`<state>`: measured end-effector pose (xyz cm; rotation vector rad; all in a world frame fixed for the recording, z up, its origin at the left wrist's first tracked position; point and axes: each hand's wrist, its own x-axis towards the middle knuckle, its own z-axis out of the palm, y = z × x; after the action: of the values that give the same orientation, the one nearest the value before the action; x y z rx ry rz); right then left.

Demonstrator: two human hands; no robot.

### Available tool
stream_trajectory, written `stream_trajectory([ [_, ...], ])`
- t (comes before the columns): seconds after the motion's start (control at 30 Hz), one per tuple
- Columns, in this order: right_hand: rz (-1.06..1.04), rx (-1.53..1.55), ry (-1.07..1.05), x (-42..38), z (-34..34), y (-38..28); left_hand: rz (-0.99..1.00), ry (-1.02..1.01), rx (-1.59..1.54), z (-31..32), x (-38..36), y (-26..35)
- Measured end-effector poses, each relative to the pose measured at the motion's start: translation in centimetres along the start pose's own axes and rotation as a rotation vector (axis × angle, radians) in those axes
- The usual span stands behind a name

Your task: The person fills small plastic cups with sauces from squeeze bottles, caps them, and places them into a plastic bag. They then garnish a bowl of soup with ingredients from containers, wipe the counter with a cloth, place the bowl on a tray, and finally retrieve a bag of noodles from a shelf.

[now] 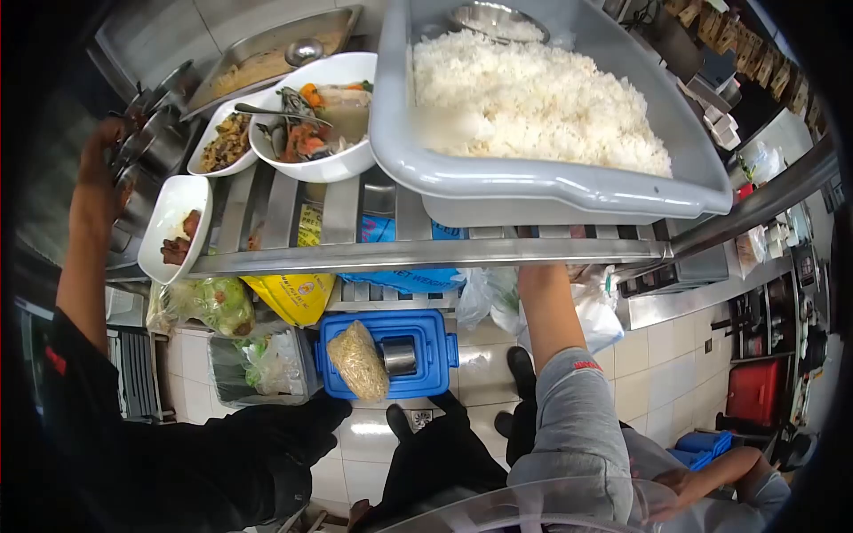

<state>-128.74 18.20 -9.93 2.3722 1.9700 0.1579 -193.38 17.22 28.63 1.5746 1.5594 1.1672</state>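
My left hand (99,147) is raised at the far left, on a black-sleeved arm, and its fingers rest against a stack of metal pots (158,142). Whether it grips one is hidden. My right hand is out of sight. Just right of the hand stand a white dish of meat (175,229), a white plate of fried food (224,142) and a white bowl of stew (322,120) with a spoon in it. A large grey tub of cooked rice (533,98) sits on the steel slatted shelf (391,253).
A co-worker in a grey shirt reaches an arm (546,311) under the shelf; their other hand (697,484) is bottom right. Below are a blue crate (391,355) with a noodle bag, bagged greens (213,302), a yellow sack (293,293) and the tiled floor.
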Motion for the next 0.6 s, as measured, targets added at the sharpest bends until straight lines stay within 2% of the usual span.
stream_trajectory([
  [0.07, 0.013, 0.015, -0.008, -0.3, 0.3, 0.6, 0.188, 0.069, 0.073, 1.5, -0.6, 0.2],
  [0.13, 0.022, 0.019, -0.011, 0.1, 0.8, 1.0, 0.494, 0.186, 0.599, 2.9, -2.4, 1.5],
  [0.2, 0.029, 0.026, -0.017, 0.4, 1.5, 1.4, 0.556, 0.279, 0.846, 3.8, -4.0, 2.4],
  [0.3, 0.038, 0.040, -0.023, 1.0, 2.1, 2.0, 0.366, 0.370, 0.735, 4.8, -4.5, 3.1],
  [0.33, 0.042, 0.048, -0.022, 0.9, 2.3, 2.4, 0.298, 0.379, 0.665, 5.2, -6.0, 2.5],
  [0.37, 0.048, 0.057, -0.020, 0.6, 2.5, 2.6, 0.201, 0.366, 0.553, 6.7, -10.7, -0.4],
  [0.43, 0.054, 0.087, -0.014, -0.5, 2.9, 3.4, -0.083, 0.299, 0.358, 11.7, -24.1, -9.8],
  [0.53, 0.041, 0.195, 0.034, -4.8, 3.0, 5.2, -0.730, 0.006, 0.205, 22.8, -55.9, -28.6],
  [0.57, 0.031, 0.254, 0.051, -7.8, 2.9, 6.1, -0.887, -0.092, 0.174, 24.7, -64.2, -32.2],
  [0.6, 0.029, 0.311, 0.065, -11.3, 2.6, 7.4, -0.984, -0.156, 0.132, 25.9, -69.3, -33.8],
])
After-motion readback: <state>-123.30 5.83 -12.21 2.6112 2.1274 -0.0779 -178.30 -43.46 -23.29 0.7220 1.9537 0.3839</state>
